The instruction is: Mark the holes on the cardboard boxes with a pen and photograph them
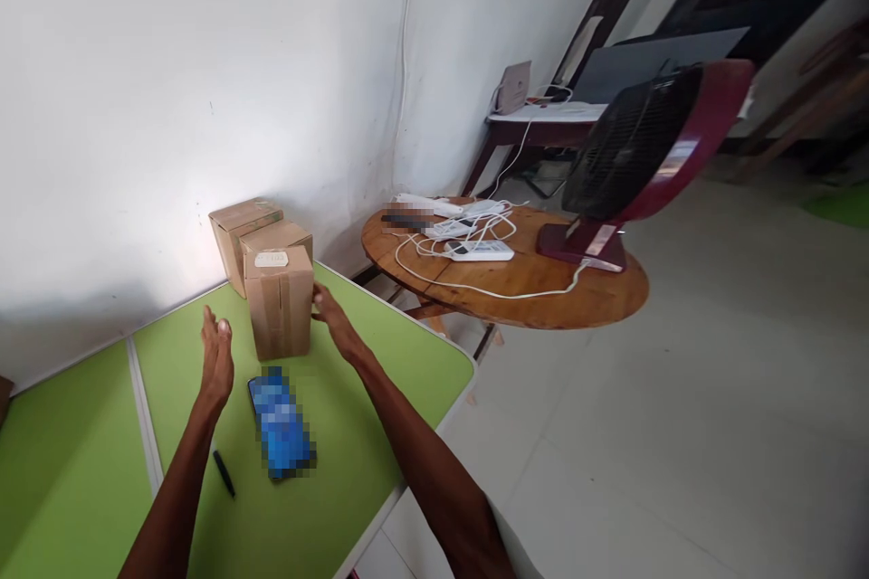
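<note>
I see a green tabletop (380,380) with a pale seam strip, pushed against a white wall (136,63). Front cardboard box (280,300) stands upright on it at about 12 o'clock from my hands, white label on top. Two more cardboard boxes (248,231) sit just behind it at 11 o'clock, touching the wall side. Right hand (336,317) open, fingertips touching the front box's right face, not gripping. Left hand (217,362) open, palm edge-on, just beside the box's left face, apart from it. Blurred blue phone (281,423) lies flat at 6 o'clock from the box, between my forearms. Black pen (224,473) at 7 o'clock, by the left forearm. Room: round wooden table (543,289) at 2 o'clock with white power strips (475,249) and cables, red fan (638,163) on it. Pale tiled floor (679,434). Dark desk (536,122) further back.
</note>
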Motion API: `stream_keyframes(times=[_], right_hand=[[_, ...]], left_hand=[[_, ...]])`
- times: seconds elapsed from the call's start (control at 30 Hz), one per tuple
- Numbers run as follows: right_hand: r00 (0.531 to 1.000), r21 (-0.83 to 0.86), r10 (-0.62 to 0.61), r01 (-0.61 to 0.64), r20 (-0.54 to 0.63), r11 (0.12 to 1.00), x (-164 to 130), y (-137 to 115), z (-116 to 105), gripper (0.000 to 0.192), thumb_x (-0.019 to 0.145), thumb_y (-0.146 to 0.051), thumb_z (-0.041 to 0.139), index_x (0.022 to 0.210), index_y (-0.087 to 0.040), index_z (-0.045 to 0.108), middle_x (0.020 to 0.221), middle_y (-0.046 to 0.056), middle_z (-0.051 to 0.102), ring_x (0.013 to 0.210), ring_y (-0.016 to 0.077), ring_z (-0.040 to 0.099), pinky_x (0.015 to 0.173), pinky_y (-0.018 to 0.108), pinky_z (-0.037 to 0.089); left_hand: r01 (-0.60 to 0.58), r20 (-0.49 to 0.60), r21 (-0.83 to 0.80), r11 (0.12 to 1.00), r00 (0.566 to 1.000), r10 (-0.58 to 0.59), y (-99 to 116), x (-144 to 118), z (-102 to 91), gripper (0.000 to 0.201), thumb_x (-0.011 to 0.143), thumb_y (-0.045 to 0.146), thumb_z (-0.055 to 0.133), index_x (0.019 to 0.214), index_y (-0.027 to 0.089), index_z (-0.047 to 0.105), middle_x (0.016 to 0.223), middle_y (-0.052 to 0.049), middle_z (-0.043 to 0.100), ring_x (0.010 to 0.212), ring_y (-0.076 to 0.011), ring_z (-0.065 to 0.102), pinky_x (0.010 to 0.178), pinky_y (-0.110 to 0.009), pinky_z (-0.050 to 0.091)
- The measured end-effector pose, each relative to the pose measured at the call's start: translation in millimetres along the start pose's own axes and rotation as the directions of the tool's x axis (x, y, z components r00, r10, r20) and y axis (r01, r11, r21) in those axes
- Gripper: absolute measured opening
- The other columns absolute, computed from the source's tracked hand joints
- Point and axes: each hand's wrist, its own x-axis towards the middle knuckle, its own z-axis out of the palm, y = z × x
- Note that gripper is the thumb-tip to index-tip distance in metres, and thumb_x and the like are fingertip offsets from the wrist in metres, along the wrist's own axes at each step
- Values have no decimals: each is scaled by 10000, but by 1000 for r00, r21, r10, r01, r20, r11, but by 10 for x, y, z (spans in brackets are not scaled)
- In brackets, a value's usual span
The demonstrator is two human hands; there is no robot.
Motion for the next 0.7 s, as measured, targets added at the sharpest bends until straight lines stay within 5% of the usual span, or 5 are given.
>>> stream_keyframes(times=[0.13, 0.23, 0.47, 0.7], right_hand=[[986, 18, -20, 18, 163, 1000, -73, -26, 120, 1019, 830, -734, 887, 1694, -329, 527, 1687, 139, 605, 1580, 392, 542, 1270, 646, 477], [987, -32, -5, 11, 160, 999, -46, -95, 191, 1061, 774, -664, 953, 1679, -295, 540, 1611, 161, 651, 1555, 414, 557, 1243, 658, 508], [951, -72, -72, 98, 301, 993, -188, -535, 458, 924, 780, -613, 964, 1567, -271, 620, 1560, 167, 673, 1473, 404, 630, 1215, 618, 547], [906, 38, -49, 37, 420, 999, -974, -1002, 954, 742, 900, -678, 844, 1489, -269, 650, 1463, 143, 744, 1323, 367, 736, 1166, 596, 590]], left_hand=[[38, 123, -66, 997, 992, -30, -32, 315, 333, 995, 1023, 916, 321, 1771, 265, 395, 1856, -178, 370, 1764, -363, 252, 1418, -612, 202], [45, 173, -87, 995, 984, -30, 35, 291, 365, 986, 999, 928, 395, 1726, 267, 483, 1846, -144, 405, 1770, -355, 233, 1433, -569, 193], [1, 61, -59, 998, 998, 3, 341, -283, -316, 873, 966, 708, 728, 1712, 328, 480, 1803, -144, 457, 1692, -397, 391, 1369, -650, 328], [-146, -266, -20, 989, 954, 135, 756, -1032, -852, 844, 781, 518, 973, 1509, 295, 609, 1473, -127, 671, 1370, -327, 666, 1104, -505, 612]])
